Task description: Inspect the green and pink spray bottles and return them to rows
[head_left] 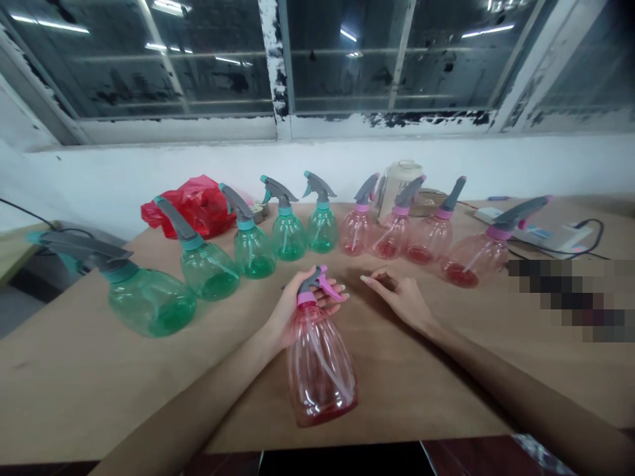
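My left hand (292, 304) is wrapped around the neck of a clear pink spray bottle (325, 370) with a grey-and-pink trigger head. The bottle leans toward me over the front of the table, a little red liquid at its bottom and a dip tube inside. To its right, my right hand (399, 297) rests by the tabletop, fingers loosely curled and thumb stretched out, with nothing visible in it. Behind my hands, several green spray bottles (211, 271) curve away on the left. Several more pink spray bottles (429, 241) stand on the right, each with some red liquid.
A red plastic bag (191, 208) lies at the back left of the wooden table (421, 396). A pale canister (397, 188) stands behind the pink bottles. On the right are a power strip (540, 231) and cables. Windows (178, 59) rise above the white wall.
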Motion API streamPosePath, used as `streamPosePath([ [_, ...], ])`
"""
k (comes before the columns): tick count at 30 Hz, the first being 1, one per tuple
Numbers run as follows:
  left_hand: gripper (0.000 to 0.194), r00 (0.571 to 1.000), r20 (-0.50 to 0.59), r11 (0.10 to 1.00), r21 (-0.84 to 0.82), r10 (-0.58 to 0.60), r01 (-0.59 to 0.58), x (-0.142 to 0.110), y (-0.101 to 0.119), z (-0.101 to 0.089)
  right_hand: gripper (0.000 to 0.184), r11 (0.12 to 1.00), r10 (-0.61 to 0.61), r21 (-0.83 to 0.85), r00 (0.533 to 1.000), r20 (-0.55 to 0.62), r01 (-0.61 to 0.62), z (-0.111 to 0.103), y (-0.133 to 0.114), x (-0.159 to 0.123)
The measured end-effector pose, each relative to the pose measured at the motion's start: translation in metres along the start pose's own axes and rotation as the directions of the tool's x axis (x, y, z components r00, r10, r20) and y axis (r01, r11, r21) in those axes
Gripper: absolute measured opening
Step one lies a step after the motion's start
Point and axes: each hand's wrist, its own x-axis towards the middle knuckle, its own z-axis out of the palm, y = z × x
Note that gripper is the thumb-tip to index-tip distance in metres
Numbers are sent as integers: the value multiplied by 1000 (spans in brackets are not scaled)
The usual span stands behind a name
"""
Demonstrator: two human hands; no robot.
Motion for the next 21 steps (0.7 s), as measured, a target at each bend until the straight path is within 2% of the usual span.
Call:
streamPosePath([
  [12,36,1000,29,1000,20,-1,0,2,0,1,33,1000,-3,-25,1000,26,3,0,-2,-2],
  [16,23,994,24,992,62,108,-110,-3,1,4,36,999,20,-26,999,30,-19,0,-1,-3],
  [21,30,972,132,957,192,193,-216,-13,1,10,38,999,42,-33,999,27,-41,0,1,-3],
])
